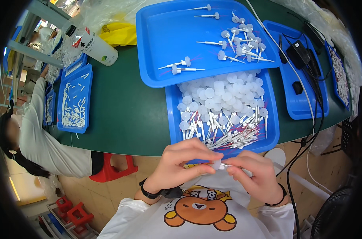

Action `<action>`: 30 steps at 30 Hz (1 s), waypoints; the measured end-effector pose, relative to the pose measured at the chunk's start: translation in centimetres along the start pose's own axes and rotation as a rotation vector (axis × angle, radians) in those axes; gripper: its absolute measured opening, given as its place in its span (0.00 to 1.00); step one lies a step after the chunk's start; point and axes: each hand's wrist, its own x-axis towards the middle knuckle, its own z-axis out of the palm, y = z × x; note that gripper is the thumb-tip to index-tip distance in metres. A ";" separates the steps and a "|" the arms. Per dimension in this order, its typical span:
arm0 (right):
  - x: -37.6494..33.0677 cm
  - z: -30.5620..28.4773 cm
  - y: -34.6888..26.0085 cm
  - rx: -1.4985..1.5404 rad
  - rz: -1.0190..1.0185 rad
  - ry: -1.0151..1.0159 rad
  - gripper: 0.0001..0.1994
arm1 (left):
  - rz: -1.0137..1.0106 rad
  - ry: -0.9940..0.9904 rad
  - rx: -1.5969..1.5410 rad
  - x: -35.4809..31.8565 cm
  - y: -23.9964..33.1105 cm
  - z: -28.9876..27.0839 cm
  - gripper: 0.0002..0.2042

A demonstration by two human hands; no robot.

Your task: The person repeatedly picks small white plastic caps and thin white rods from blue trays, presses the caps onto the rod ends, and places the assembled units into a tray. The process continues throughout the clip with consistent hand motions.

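Between thumb and forefinger, my left hand [185, 161] pinches a translucent white plastic disc [217, 164] just past the near edge of the table. My right hand [255, 175] grips a thin white stick-like part [226, 165] with a metallic look, its end meeting the disc; how far it goes in is hidden by the fingers. Right beyond both hands lies a blue tray [173, 131] with a heap of loose discs [228, 93] and a pile of white sticks with red wires [238, 133]. A second blue tray [165, 40] overlaps its far end, holding several joined disc-and-stick pieces [244, 42].
A bottle [94, 46] and a yellow bag [119, 34] stand at the back left. On the left, a blue tray [88, 85] holds small white tubes, near a co-worker's sleeve [49, 135]. Black cables and an adapter [298, 54] lie in a tray at right. A red stool [113, 169] stands below.
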 end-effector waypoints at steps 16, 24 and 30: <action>5.5 -4.9 -1.8 -0.439 -0.256 0.338 0.05 | 0.041 0.246 0.309 0.1 -0.3 -1.0 0.20; 12.8 -8.4 -1.8 -1.002 -0.319 0.480 0.12 | 0.158 0.297 0.636 0.6 -2.4 -1.0 0.11; 17.8 -11.8 -4.4 -0.970 0.015 0.339 0.13 | 0.206 0.339 0.693 0.3 -3.8 -0.9 0.09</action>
